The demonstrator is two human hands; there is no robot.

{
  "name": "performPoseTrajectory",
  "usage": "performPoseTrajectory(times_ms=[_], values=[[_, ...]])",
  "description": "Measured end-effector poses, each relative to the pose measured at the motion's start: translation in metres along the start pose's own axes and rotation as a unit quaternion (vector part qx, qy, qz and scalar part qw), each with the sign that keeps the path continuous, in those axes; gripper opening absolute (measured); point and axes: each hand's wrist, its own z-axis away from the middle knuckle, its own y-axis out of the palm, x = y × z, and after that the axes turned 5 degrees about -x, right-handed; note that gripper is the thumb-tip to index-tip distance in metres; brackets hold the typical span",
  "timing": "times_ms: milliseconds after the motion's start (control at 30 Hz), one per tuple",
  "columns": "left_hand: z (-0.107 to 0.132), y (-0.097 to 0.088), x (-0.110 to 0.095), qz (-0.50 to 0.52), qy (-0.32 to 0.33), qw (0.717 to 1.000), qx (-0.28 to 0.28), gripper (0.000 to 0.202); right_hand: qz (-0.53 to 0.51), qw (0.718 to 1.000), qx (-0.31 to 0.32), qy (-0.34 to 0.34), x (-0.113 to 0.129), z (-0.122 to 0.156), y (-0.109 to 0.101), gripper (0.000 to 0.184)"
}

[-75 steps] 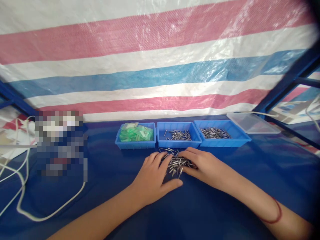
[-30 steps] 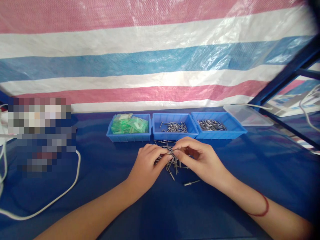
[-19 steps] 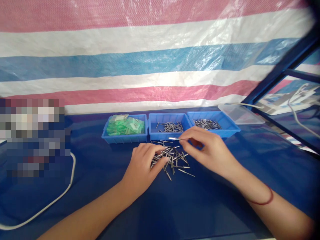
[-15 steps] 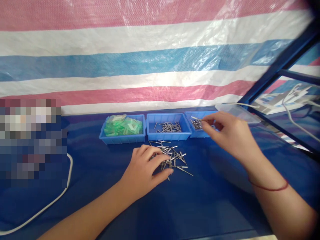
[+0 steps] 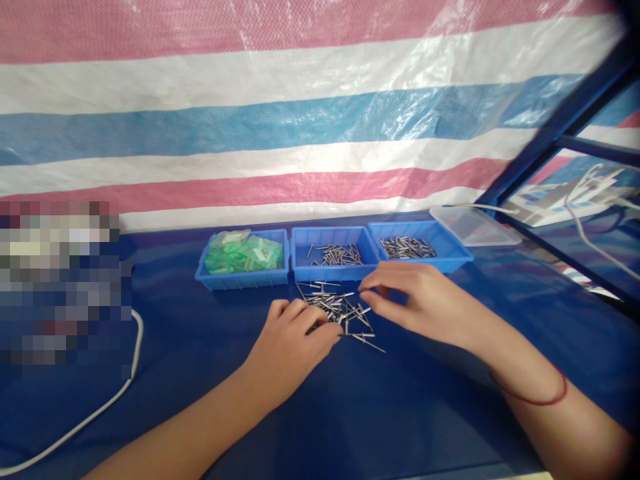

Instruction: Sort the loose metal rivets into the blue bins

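Observation:
A loose pile of silver blind rivets point(image 5: 334, 303) with long thin pins lies on the blue tabletop. Over its left part rests my left hand point(image 5: 299, 337), thumb and index finger drawn together at the front edge of the pile. What sits between those fingertips, if anything, is hidden. My right hand point(image 5: 417, 300) hovers at the pile's right side, thumb and index tips slightly apart with nothing seen between them. Behind the pile, the middle blue bin point(image 5: 334, 273) and the right blue bin point(image 5: 453, 257) both hold rivets.
A left blue bin point(image 5: 243, 280) holds green plastic packets point(image 5: 245, 253). Behind the right bin lies a clear plastic lid point(image 5: 473, 227). A white cable point(image 5: 137, 347) curves along the left, a blue metal frame point(image 5: 550, 143) stands at right, and a striped sheet point(image 5: 300, 127) hangs behind.
My right hand has come from over the right bin, where it held a rivet, back left to the pile, and no longer shows one. My left thumb and index finger have closed together.

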Motion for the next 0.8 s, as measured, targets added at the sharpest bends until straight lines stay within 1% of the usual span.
performPoseTrajectory(times_ms=[100,167,233,300,400,433,500,600,667,800], values=[[0.0,0.0,0.0,0.063,-0.039,0.996,-0.051,0.017,-0.059,0.996,0.052,-0.029,0.013,0.001,0.015,0.014],[0.0,0.0,0.0,0.118,-0.081,0.986,-0.086,0.016,-0.097,0.993,0.061,-0.032,0.018,0.001,0.026,0.014],[0.0,0.001,0.002,0.16,-0.127,0.973,-0.107,0.014,-0.139,0.989,0.046,-0.025,0.021,0.0,0.036,0.014],[-0.001,0.002,0.003,0.194,-0.169,0.96,-0.114,0.014,-0.173,0.985,0.015,-0.011,0.023,0.0,0.043,0.014],[-0.001,0.002,0.003,0.233,-0.216,0.941,-0.117,0.013,-0.191,0.981,-0.026,0.012,0.025,-0.001,0.049,0.012],[-0.001,0.002,0.003,0.242,-0.225,0.937,-0.116,0.015,-0.192,0.981,-0.035,0.017,0.025,-0.001,0.05,0.011],[-0.002,0.001,0.003,0.251,-0.231,0.933,-0.112,0.017,-0.189,0.981,-0.047,0.023,0.026,0.0,0.052,0.01],[-0.002,0.001,0.002,0.245,-0.217,0.939,-0.108,0.006,-0.18,0.982,-0.053,0.03,0.027,0.0,0.054,0.01],[-0.003,0.001,0.002,0.244,-0.213,0.939,-0.111,0.006,-0.175,0.982,-0.056,0.036,0.028,0.0,0.055,0.01],[-0.003,0.001,0.003,0.264,-0.227,0.93,-0.118,0.006,-0.177,0.982,-0.055,0.038,0.029,-0.001,0.057,0.007]])
